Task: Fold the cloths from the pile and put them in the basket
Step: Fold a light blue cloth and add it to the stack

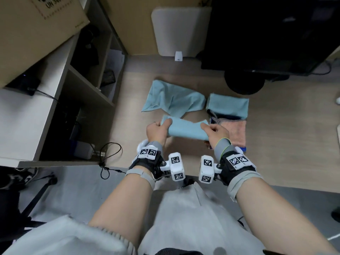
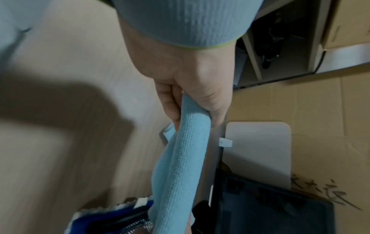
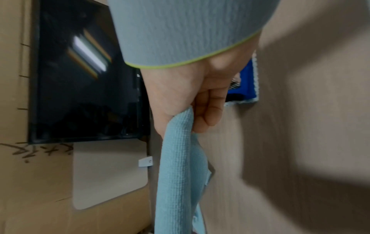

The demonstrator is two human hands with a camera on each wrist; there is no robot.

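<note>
I hold a folded light blue cloth (image 1: 185, 130) stretched between both hands, just above the floor. My left hand (image 1: 161, 126) grips its left end, thumb on top, and my right hand (image 1: 211, 129) pinches its right end. In the wrist views the cloth (image 2: 180, 158) (image 3: 176, 174) hangs as a doubled strip from the left hand (image 2: 190, 101) and the right hand (image 3: 190, 114). A crumpled light blue cloth (image 1: 173, 98) lies on the floor behind. To the right sits the basket (image 1: 214, 118), holding a folded light blue cloth (image 1: 228, 105) and a pink one (image 1: 237, 132).
An open shelf unit (image 1: 77, 100) with a cardboard box (image 1: 36, 24) on top stands at the left; cables (image 1: 108, 155) loop on the floor beside it. A white panel (image 1: 180, 30) leans at the back. A black monitor (image 1: 266, 34) and its round base (image 1: 244, 81) are at the back right.
</note>
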